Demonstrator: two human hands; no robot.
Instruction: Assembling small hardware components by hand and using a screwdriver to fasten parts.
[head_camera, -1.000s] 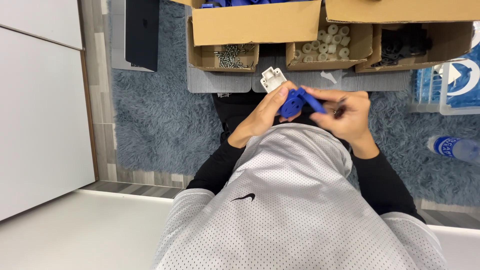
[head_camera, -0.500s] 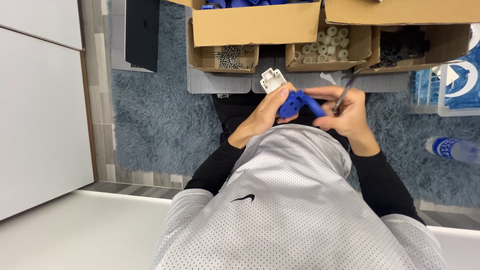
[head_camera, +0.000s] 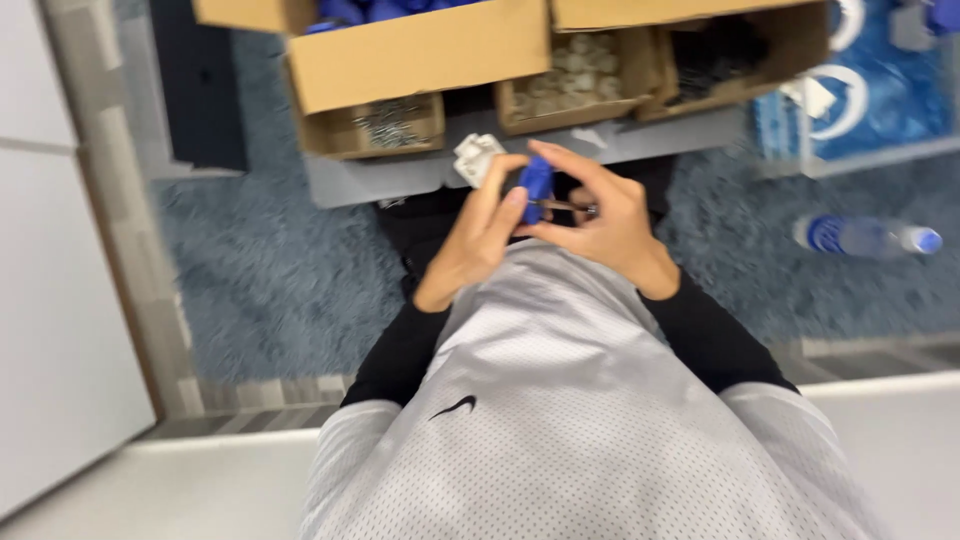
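— What have you got in your hands?

— A small blue plastic part (head_camera: 537, 183). It sits between my two hands, right in front of my chest, above my grey mesh shirt (head_camera: 560, 400).

— Which hand has hold of it?

— My left hand (head_camera: 478, 235) comes at it from the left side, fingers curled up and around it, fingertips pressed on its side. My right hand (head_camera: 603, 222) closes in from the right, thumb and fingers pinched together just beside the part. So both hands are mostly closed, and the part is caught in the gap where their fingertips meet.

— Is there anything else in the right hand?

— A thin dark metal tool (head_camera: 556, 205) lies across my right fingers, its tip pointing at the blue part. The picture is blurred there, so I cannot tell what kind of tool it is or whether its tip touches the part.

— What's around you?

— Just past my hands, on a grey board (head_camera: 400, 178), lies a small white plastic piece (head_camera: 476, 158), close to my left fingertips but not touching them. Beyond that stand open cardboard boxes: the left box (head_camera: 385, 125) holds small metal bits, the middle box (head_camera: 575, 90) pale round pieces, the right box (head_camera: 740, 60) dark parts. A bigger box (head_camera: 420, 50) on top holds more blue parts. To my right a plastic bottle (head_camera: 865, 238) lies on its side on the blue-grey carpet (head_camera: 280, 270).
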